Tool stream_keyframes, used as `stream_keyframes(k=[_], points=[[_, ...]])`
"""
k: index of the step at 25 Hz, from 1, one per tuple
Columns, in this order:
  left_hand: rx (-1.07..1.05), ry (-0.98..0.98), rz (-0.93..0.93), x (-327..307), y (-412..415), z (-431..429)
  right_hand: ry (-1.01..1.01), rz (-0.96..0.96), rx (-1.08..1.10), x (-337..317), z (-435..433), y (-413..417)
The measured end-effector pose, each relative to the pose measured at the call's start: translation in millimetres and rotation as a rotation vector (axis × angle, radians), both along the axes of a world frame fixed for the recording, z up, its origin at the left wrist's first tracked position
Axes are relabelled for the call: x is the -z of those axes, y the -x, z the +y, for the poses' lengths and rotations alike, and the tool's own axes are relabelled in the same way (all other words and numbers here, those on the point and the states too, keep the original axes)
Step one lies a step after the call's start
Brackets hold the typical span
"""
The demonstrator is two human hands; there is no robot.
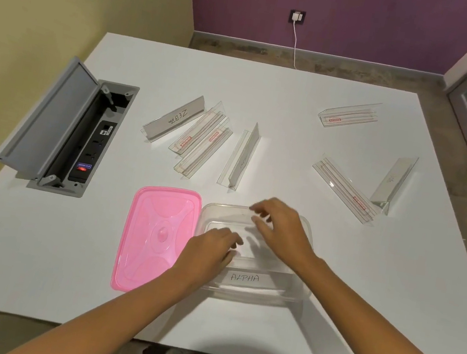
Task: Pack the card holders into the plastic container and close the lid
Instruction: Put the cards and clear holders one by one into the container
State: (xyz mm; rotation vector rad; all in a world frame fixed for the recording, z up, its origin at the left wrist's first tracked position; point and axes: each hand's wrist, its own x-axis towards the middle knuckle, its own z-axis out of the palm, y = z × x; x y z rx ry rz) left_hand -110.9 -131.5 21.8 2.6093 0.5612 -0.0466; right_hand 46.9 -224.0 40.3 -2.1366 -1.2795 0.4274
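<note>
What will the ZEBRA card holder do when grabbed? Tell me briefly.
The ZEBRA card holder looks like thin clear plastic, so probably light and fairly stiff. Its glossy faces may slip between fingers. Standing on a narrow long base on the table, it could tip if pushed sideways.

So it's a white table [270, 91] with a gray power socket box [62, 131] set into its left side, flap open. A pink lid [152, 240] lies flat near the front, touching a clear container [296, 297] on its right. Farther back are seven clear card holders: four bunched in the middle [201, 138], including one reading ZEBRA [174, 118], and three off to the right [344, 185].
</note>
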Motion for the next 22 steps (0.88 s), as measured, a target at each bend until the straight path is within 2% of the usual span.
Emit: stream_keyframes(k=[2,4,9,12,14,18,22], points=[[-0.092,-0.019,-0.192,-9.2,-8.0,3.8,-0.013,-0.028,0.052,-4.1,29.1,-14.5],[-0.217,-0.016,-0.299,-15.1,-19.4,15.1,0.084,-0.072,0.055,0.5,58.6,-29.8],[-0.460,0.148,-0.267,-17.3,-52.7,48.4,0.364,-0.317,-0.222,26.6,115.9,-46.3],[-0.527,0.234,-0.252,-13.9,-68.6,64.8,0.416,-0.328,-0.246,39.6,134.2,-47.0],[-0.569,0.300,-0.254,-11.6,-75.2,75.0,0.494,-0.518,-0.312,40.2,141.1,-47.9],[-0.651,0.407,-0.290,-10.7,-81.0,92.6,0.524,-0.617,-0.430,32.7,141.4,-53.8],[-0.722,0.477,-0.273,-20.8,-92.4,112.3,0.417,-0.700,-0.580,23.9,129.0,-65.4]])
